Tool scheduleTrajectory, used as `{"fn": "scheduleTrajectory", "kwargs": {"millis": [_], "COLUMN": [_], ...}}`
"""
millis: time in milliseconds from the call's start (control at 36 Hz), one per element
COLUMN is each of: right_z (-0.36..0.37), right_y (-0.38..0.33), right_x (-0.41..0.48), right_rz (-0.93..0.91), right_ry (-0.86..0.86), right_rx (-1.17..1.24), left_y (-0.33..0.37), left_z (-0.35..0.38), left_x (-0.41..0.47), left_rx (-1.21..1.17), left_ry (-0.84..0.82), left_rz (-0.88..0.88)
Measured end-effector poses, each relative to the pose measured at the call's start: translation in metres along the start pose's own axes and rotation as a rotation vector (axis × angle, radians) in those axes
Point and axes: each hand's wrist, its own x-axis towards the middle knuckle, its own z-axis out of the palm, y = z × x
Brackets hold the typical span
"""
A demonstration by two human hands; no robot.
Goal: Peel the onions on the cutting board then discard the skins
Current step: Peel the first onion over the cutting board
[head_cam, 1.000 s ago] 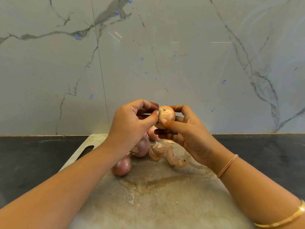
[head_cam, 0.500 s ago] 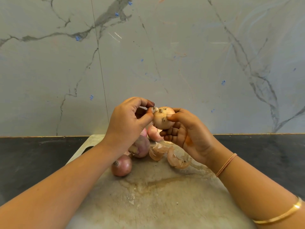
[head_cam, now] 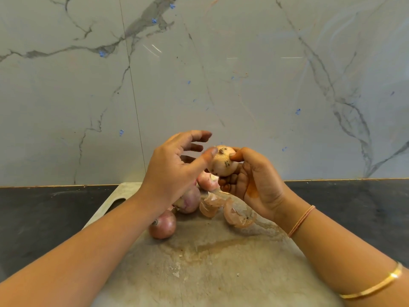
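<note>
My right hand [head_cam: 254, 185] grips one onion [head_cam: 222, 162]; my left hand [head_cam: 170, 171], fingers loose and blurry, half hides another onion [head_cam: 188, 200] below.

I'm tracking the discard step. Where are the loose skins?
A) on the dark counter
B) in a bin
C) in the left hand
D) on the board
D: the skins lie on the board, near the right hand, which holds an onion.

Both forearms are bare. Behind the right hand [head_cam: 254, 187] the wrist wears a thin peach-coloured band [head_cam: 301, 220] (several fine strands, it seems); farther up sits a slim gold bangle [head_cam: 374, 285].
</note>
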Motion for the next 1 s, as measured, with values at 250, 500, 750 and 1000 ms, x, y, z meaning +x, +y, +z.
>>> {"fn": "scheduleTrajectory", "kwargs": {"millis": [250,500,750,1000], "right_z": [0.0015,0.002,0.0005,-0.0035], "right_y": [-0.0001,0.0008,-0.0005,-0.0013], "right_x": [0.001,-0.0013,-0.001,-0.0023], "right_rz": [-0.02,-0.041,-0.022,-0.025], "right_ry": [0.01,0.018,0.039,0.054], "right_rx": [-0.034,-0.106,-0.059,-0.053], "left_y": [-0.0052,0.0002,-0.0052,-0.0041], "left_z": [-0.0021,0.0003,-0.0025,-0.0023], "left_x": [0.0032,0.0001,0.0031,-0.0015], "left_rx": [0.043,-0.027,0.022,0.175], "left_ry": [0.038,-0.074,0.051,-0.059], "left_rz": [0.023,0.01,-0.063,-0.008]}}
